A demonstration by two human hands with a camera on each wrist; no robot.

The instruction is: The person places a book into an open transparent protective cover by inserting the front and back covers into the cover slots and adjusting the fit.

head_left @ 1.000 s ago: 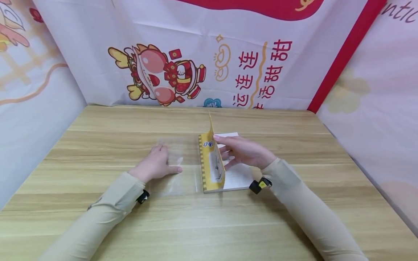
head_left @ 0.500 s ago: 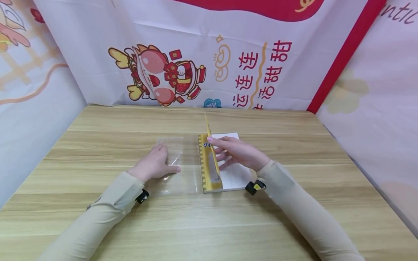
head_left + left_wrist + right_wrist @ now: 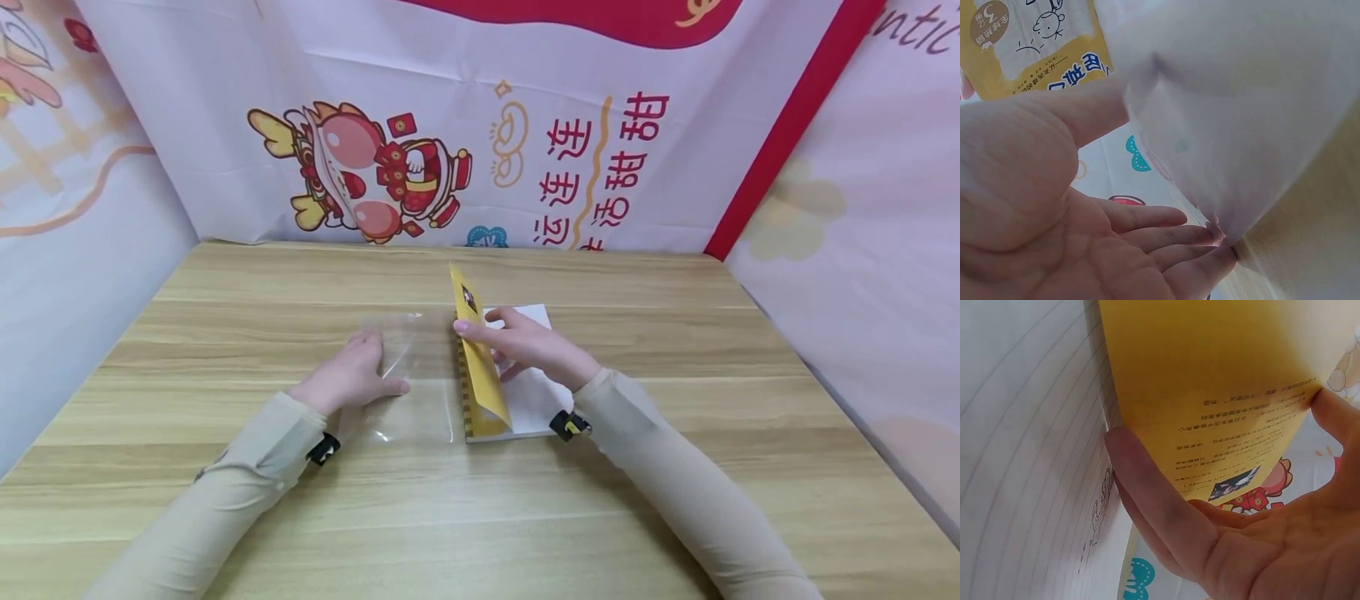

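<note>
My left hand (image 3: 348,375) lies on a clear plastic sleeve (image 3: 431,400), fingers straight, thumb stretched to the right. In the left wrist view the sleeve (image 3: 1235,125) rises as a hazy fold over the thumb, and the fingertips press down at its edge. To the right lies a book with white lined pages (image 3: 540,400). My right hand (image 3: 536,342) holds its yellow cover (image 3: 483,375) raised and tilted left, thumb at the cover's edge. Print and a small photo show on the cover's yellow inner side (image 3: 1210,356). Other right fingers touch the page (image 3: 1029,456).
A wood-grain table (image 3: 450,533) carries everything. Behind it hangs a white cloth (image 3: 225,67) with a cartoon figure and red lettering. More printed cloth (image 3: 885,275) closes off the sides.
The yellow cover has swung from upright over to the left, so its inner side now faces up. My right hand has moved left with it. The left hand has barely shifted on the sleeve.
</note>
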